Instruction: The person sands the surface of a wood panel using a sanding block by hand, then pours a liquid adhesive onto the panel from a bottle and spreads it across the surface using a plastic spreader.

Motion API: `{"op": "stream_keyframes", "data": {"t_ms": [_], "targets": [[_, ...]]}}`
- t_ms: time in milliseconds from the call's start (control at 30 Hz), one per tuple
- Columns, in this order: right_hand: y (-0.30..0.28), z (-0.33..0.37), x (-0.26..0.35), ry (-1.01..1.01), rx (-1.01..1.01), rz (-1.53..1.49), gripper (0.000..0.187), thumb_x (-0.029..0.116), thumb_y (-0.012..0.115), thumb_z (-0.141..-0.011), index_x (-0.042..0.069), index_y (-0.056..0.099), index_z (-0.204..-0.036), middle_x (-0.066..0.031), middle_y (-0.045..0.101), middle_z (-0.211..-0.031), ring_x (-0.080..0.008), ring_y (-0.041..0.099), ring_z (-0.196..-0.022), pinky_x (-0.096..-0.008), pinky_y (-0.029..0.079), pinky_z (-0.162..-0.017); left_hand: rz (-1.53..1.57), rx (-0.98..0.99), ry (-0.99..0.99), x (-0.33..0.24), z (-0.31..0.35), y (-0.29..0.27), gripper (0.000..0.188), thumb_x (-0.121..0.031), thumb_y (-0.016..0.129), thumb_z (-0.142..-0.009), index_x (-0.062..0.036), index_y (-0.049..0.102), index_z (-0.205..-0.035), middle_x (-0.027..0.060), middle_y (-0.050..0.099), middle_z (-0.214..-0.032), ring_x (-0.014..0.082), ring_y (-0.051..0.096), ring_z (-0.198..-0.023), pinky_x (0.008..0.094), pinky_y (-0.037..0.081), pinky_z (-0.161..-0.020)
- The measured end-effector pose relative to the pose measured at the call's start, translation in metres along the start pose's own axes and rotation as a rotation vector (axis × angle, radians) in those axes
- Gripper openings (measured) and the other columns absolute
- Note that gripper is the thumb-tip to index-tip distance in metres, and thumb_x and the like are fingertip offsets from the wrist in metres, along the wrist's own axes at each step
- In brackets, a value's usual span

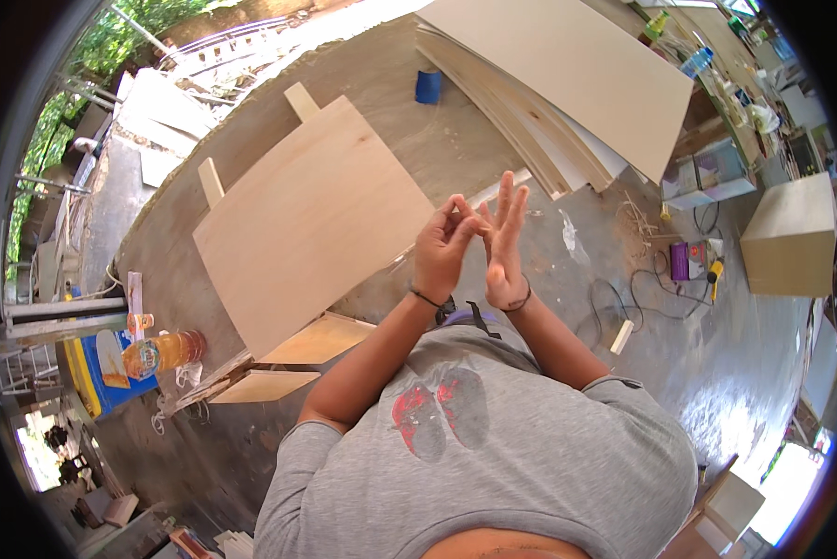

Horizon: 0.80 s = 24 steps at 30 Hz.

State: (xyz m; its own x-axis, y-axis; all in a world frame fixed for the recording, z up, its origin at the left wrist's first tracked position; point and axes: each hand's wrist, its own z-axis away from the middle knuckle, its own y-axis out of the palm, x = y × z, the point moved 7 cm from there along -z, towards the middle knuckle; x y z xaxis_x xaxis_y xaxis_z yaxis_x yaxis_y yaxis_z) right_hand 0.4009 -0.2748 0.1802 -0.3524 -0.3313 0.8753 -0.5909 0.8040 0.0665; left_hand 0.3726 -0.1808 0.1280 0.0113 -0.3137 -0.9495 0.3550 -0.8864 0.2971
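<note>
Both of my hands are raised together in front of my chest. My left hand [442, 246] is closed in a pinch, its thumb and fingertips meeting right beside the fingers of the other hand. Whether anything small sits in that pinch, or it grips a finger of the other hand, I cannot make out. My right hand [504, 247] is held upright with several fingers stretched out, and it appears to hold nothing. Nearest to the hands, on the left, lies a large pale plywood panel [311, 219] with two wooden strips [303, 102] sticking out from its far edge.
Large sheets of board [567, 74] are stacked at the far right. A bottle of orange liquid [165, 354] stands left, near a blue and yellow box [92, 373]. On the right are a cardboard box [791, 238], a purple box [687, 263] and a cable [634, 298] on the floor.
</note>
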Motion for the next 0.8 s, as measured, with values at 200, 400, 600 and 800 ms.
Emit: {"op": "stream_keyframes", "data": {"t_ms": [200, 400, 600, 800], "targets": [[-0.050, 0.024, -0.144, 0.639, 0.286, 0.694, 0.103, 0.068, 0.046, -0.082, 0.014, -0.015, -0.145, -0.0289, -0.016, -0.147, -0.0460, 0.023, -0.133, -0.0383, 0.026, -0.108, -0.024, -0.186, -0.408, 0.065, 0.048, -0.068, 0.049, -0.033, 0.050, -0.094, -0.0008, 0.044, -0.130, 0.0079, 0.063, -0.105, 0.0137, 0.061, -0.091, 0.0240, 0.046, -0.074], [-0.029, -0.015, -0.209, 0.718, 0.478, 0.804, 0.110, 0.075, 0.044, -0.077, 0.009, -0.012, -0.145, -0.0375, -0.016, -0.142, -0.0480, -0.001, -0.136, -0.0432, 0.022, -0.110, -0.374, -0.250, -0.535, 0.126, 0.142, -0.166, 0.040, -0.042, 0.047, -0.094, -0.0063, 0.058, -0.109, 0.0056, 0.067, -0.096, 0.0139, 0.064, -0.087, 0.0270, 0.046, -0.068], [-0.039, -0.033, -0.234, 0.869, 0.480, 0.794, 0.116, 0.078, 0.042, -0.075, 0.004, -0.016, -0.143, -0.0389, -0.015, -0.141, -0.0509, -0.010, -0.134, -0.0447, 0.019, -0.111, -0.204, -0.662, -0.643, 0.195, 0.274, -0.240, 0.049, -0.040, 0.052, -0.091, -0.0024, 0.052, -0.122, 0.0079, 0.068, -0.090, 0.0142, 0.064, -0.077, 0.0249, 0.040, -0.056], [-0.037, -0.035, -0.181, 0.451, 0.377, 0.823, 0.110, 0.077, 0.043, -0.075, 0.007, -0.004, -0.146, -0.0368, -0.006, -0.144, -0.0538, -0.001, -0.133, -0.0521, 0.019, -0.109, -0.280, -0.672, -0.742, 0.195, 0.304, -0.228, 0.052, -0.040, 0.052, -0.091, -0.0032, 0.048, -0.127, 0.0092, 0.068, -0.092, 0.0157, 0.064, -0.079, 0.0264, 0.041, -0.058]]}}
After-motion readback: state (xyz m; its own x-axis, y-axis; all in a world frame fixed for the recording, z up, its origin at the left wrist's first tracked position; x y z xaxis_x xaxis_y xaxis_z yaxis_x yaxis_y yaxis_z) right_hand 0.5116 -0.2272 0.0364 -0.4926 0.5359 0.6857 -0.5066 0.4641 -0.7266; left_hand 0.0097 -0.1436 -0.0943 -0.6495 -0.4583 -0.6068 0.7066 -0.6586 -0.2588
